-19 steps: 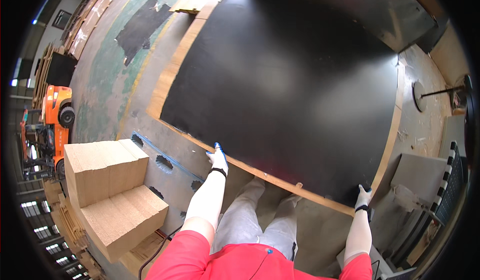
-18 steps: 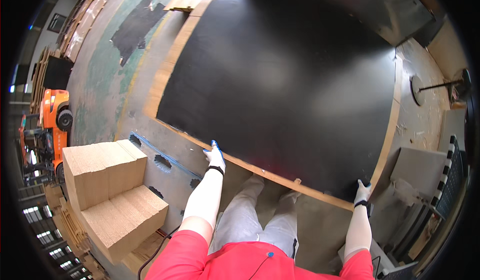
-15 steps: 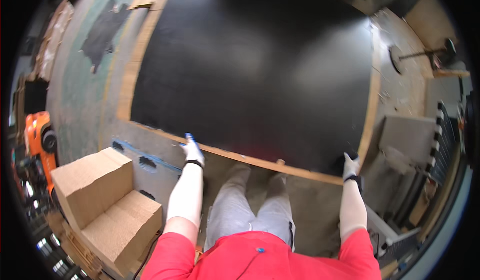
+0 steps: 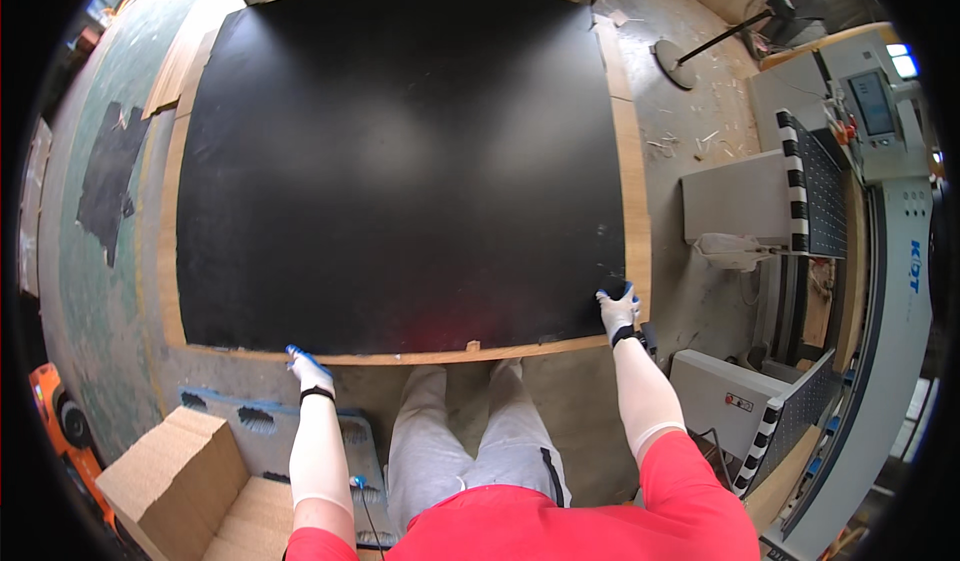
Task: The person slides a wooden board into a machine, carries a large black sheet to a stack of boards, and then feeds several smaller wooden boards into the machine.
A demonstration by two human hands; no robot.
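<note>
A large black panel (image 4: 400,181) lies flat in front of me on a stack of light wood boards (image 4: 632,191), whose edges show on its sides. My left hand (image 4: 310,369), in a white glove with blue fingertips, is at the near edge toward the left corner. Its fingers are stretched out and touch the edge. My right hand (image 4: 619,313), gloved alike, is over the near right corner. Its fingers are curled about a small dark block-like thing (image 4: 613,287) whose kind I cannot make out. A small wood chip (image 4: 473,345) sits at the near edge.
Stepped tan blocks (image 4: 160,471) and a blue-edged grey mat (image 4: 260,419) are at my lower left. A machine with a screen (image 4: 872,101) and perforated roller tables (image 4: 812,186) lines the right. A stand fan (image 4: 675,64) stands far right, amid floor scraps. An orange vehicle (image 4: 70,421) is far left.
My view has turned right, so the panel sits further left and squarer, and more of the machine shows. Both hands stay at the panel's near edge, the right still with the dark thing.
</note>
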